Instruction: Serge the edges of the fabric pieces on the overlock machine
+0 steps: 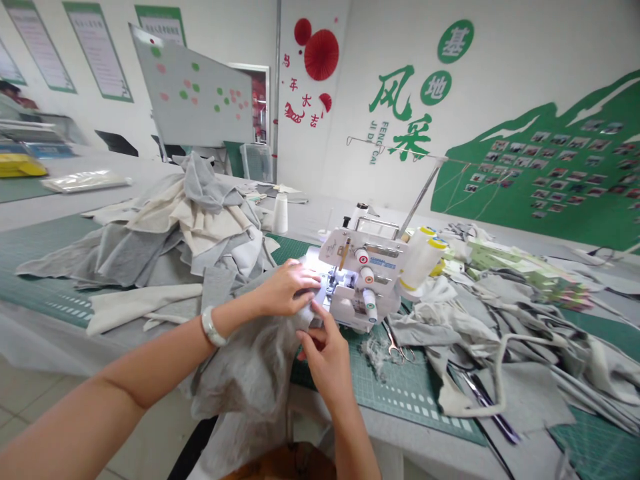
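Note:
A white overlock sewing machine (pixel 367 273) stands on the table, its needle area lit. Grey fabric (pixel 260 353) runs up to its needle plate and hangs in folds over the table's front edge. On the fabric, just left of the needle, lies my left hand (pixel 287 288), fingers stretched toward the machine and a pale bangle (pixel 213 327) at its wrist. My right hand (pixel 325 353) is closer to me, thumb and forefinger closed at the fabric's edge. Its other fingers are curled and partly hidden. The exact stitching point is hard to make out.
A heap of grey and cream fabric pieces (pixel 190 220) lies left of the machine. To the right are scissors (pixel 397 347), lint (pixel 377 357), fabric scraps (pixel 465 320) and a purple-handled tool (pixel 493 410). White thread cones (pixel 423 260) stand behind the machine. Green cutting mats (pixel 420 393) cover parts of the table.

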Demonstrator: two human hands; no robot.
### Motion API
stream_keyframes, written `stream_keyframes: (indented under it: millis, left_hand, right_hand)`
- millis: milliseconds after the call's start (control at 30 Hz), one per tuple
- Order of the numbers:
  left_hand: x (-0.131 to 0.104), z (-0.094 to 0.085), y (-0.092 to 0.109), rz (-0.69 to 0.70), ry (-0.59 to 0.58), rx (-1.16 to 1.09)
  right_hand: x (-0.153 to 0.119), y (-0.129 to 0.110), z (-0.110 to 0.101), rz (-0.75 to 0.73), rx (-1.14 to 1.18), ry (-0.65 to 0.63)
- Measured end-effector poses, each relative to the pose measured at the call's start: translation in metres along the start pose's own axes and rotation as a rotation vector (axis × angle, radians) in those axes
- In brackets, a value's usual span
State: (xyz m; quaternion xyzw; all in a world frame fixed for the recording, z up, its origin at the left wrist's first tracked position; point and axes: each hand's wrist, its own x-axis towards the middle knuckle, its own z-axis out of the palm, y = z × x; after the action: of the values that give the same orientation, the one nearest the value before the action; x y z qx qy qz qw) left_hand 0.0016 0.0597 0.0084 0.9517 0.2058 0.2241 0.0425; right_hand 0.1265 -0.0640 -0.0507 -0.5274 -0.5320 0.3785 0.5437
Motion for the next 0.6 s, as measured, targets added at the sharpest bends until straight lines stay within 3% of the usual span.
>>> stream_keyframes:
  millis: [400,600]
  left_hand:
    - [-0.017,-0.008,0.010,0.062,-0.081,-0.032]
    - [-0.014,-0.007,0.011,0.067,-0.142,0.030]
  right_hand:
    - [-0.019,-0.008,-0.011,0.000,-0.112,-0.047]
    - [-0.019,-0.009,-0.015,-0.007,-0.176,-0.020]
